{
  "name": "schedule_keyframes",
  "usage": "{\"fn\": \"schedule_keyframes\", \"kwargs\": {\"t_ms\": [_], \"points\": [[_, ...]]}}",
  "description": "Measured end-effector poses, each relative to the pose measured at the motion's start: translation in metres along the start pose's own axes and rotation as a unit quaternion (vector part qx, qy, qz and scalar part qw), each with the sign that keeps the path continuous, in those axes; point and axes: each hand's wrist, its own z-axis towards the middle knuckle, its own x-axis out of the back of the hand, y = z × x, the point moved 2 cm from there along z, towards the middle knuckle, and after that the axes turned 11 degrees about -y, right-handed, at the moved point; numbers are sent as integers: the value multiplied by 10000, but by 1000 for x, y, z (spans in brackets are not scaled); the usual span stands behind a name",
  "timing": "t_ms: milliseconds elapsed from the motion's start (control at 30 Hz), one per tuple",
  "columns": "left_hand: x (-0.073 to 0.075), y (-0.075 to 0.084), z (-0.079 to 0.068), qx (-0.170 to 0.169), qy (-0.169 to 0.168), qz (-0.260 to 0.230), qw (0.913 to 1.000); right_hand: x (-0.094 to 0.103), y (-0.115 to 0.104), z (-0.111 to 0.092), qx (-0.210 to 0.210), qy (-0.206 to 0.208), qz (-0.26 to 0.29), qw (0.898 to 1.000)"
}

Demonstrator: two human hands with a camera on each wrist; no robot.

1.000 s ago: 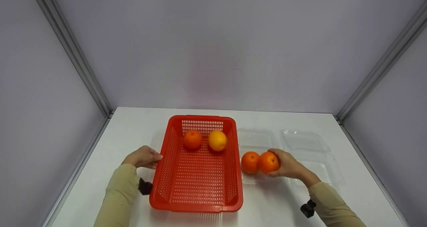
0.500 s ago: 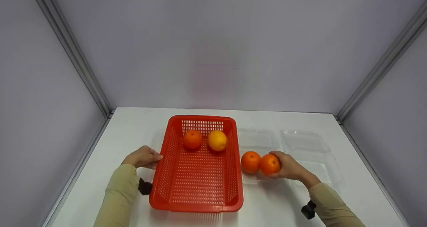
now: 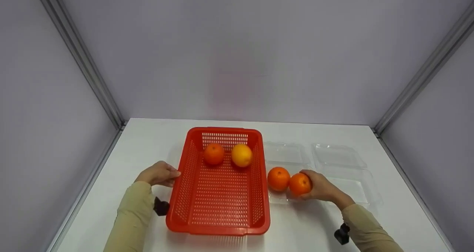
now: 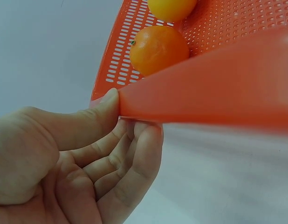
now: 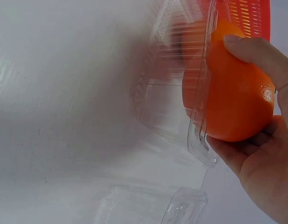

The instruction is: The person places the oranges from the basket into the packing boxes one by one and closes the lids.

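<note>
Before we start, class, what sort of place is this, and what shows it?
Probably a work booth, perhaps for recording: plain walls, metal corner strips and a white table set between them.

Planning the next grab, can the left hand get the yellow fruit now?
Probably not at once: the left hand pinches the red basket by its rim, though nothing covers the yellow fruit.

text: none readable | labels: none | brands: none | numbers: none | signs: none
</note>
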Motion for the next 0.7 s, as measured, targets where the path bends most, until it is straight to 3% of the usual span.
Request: {"fn": "schedule_keyframes", "kwargs": {"t_ms": [700], "points": [[0, 0, 0, 16, 17, 17, 10000, -4, 6, 3, -137, -253, 17, 9996]]}}
